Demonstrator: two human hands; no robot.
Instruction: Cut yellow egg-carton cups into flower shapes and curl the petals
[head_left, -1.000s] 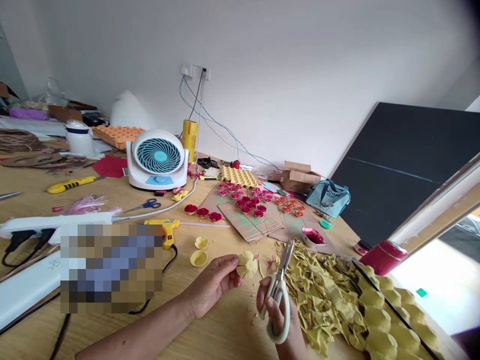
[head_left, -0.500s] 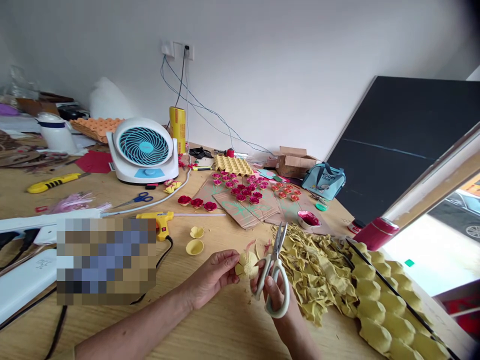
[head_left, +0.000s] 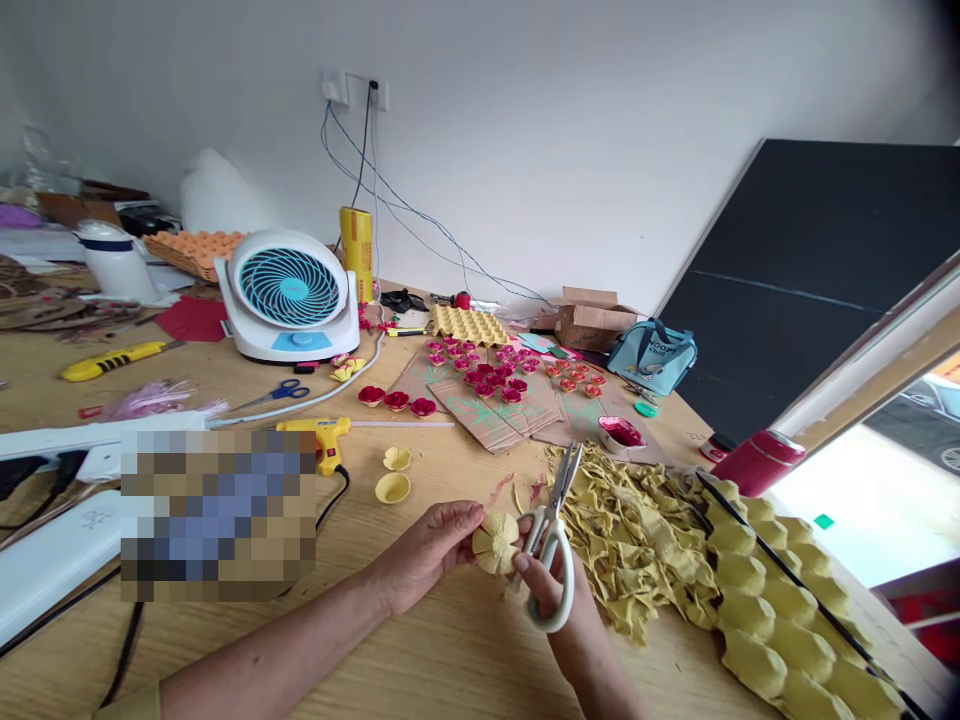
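Between thumb and fingers my left hand (head_left: 439, 550) pinches the edge of a yellow egg-carton flower (head_left: 496, 543), which has slits dividing its petals. My right hand (head_left: 551, 590) has its fingers through the white handles of a pair of scissors (head_left: 559, 510); the blades point up and away, slightly apart. My right thumb touches or nearly touches the flower's right edge. Beyond my left hand, a cut yellow cup (head_left: 393, 488) and a petal-edged yellow cup (head_left: 397, 458) sit on the table. Yellow carton scraps (head_left: 630, 540) lie heaped right of the scissors.
A yellow egg tray (head_left: 780, 600) lies at the right, beside a red can (head_left: 757, 462). Painted flowers (head_left: 491, 378) rest on cardboard (head_left: 480, 420) near a bowl of red paint (head_left: 622, 433). A glue gun (head_left: 326, 440), fan (head_left: 292, 295) and power strip (head_left: 97, 440) stand left.
The flower has turned so its petals spread more openly toward me. My right thumb has come to its edge, and the scissors have shifted slightly.
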